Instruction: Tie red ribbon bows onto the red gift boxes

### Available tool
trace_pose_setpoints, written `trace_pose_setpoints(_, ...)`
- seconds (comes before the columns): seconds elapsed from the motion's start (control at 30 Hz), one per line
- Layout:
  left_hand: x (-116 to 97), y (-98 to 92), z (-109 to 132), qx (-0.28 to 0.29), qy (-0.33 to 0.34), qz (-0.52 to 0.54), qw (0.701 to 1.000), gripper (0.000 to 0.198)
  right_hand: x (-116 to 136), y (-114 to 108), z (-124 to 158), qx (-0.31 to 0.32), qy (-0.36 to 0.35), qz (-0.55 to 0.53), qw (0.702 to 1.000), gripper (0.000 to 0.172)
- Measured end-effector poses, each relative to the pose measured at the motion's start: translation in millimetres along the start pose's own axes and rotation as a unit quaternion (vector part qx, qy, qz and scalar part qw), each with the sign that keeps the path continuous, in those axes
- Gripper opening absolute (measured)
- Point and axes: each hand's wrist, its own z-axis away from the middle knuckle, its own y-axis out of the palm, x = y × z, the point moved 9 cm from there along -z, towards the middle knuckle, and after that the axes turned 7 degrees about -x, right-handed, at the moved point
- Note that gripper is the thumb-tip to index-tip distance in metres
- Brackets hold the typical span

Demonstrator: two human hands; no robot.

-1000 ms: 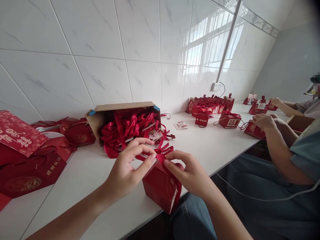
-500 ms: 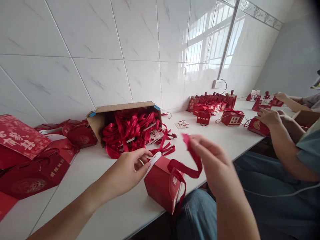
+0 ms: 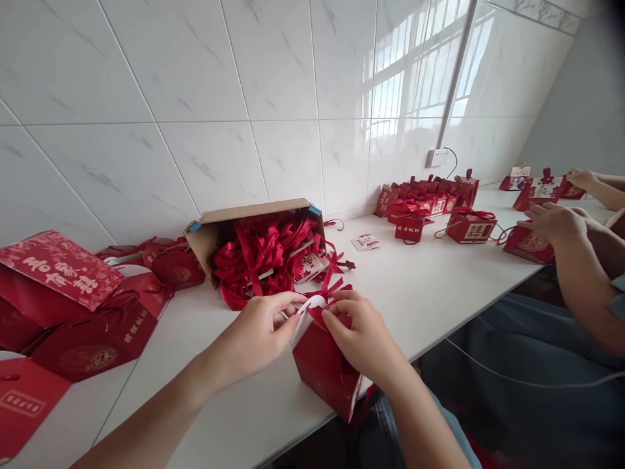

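Note:
A small red gift box point(image 3: 323, 368) stands at the near edge of the white table point(image 3: 430, 286). My left hand point(image 3: 261, 332) pinches the white-backed top flap of the box. My right hand point(image 3: 361, 335) is closed on a red ribbon point(image 3: 319, 314) at the box's top, fingertips facing my left hand. Just behind lies a cardboard carton point(image 3: 244, 218) on its side, spilling several red ribbons point(image 3: 266, 257) and tags.
Red gift bags point(image 3: 78, 306) are piled at the left. A row of finished red boxes point(image 3: 424, 202) stands by the wall at the right, with a loose card point(image 3: 365, 242) nearby. Another person's hands point(image 3: 554, 221) work on a red box at the far right.
My right hand, raised with the ribbon pulled out to the right half a second ago, has come back down to the box top. My left hand keeps hold of the flap.

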Motion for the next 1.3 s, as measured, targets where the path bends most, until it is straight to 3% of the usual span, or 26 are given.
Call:
trace_pose_setpoints(0.47, 0, -0.7, 2, 0.006, -0.004, -0.02, 1.0, 0.034, 4, -1, 2, 0.033, -0.012, -0.028, 0.999, 0.021)
trace_pose_setpoints(0.87, -6, 0.1, 5, 0.01, 0.023, -0.047, 0.999, 0.033, 6, 7, -1, 0.01, -0.038, 0.017, 0.999, 0.023)
trace_pose_setpoints(1.1, 0, -5.2, -7, -0.02, 0.03, -0.079, 0.996, 0.027, 10, 10, -4, -0.023, -0.049, -0.03, 0.998, 0.018)
trace_pose_setpoints(1.23, 16, -13.8, -18, -0.023, 0.014, -0.178, 0.984, 0.022, 14, -14, -8, -0.084, -0.097, -0.068, 0.989, 0.018)
trace_pose_setpoints(1.3, 31, -22.9, -23, -0.022, -0.022, -0.32, 0.947, 0.02, 12, -34, -7, -0.112, -0.106, -0.056, 0.986, 0.018)
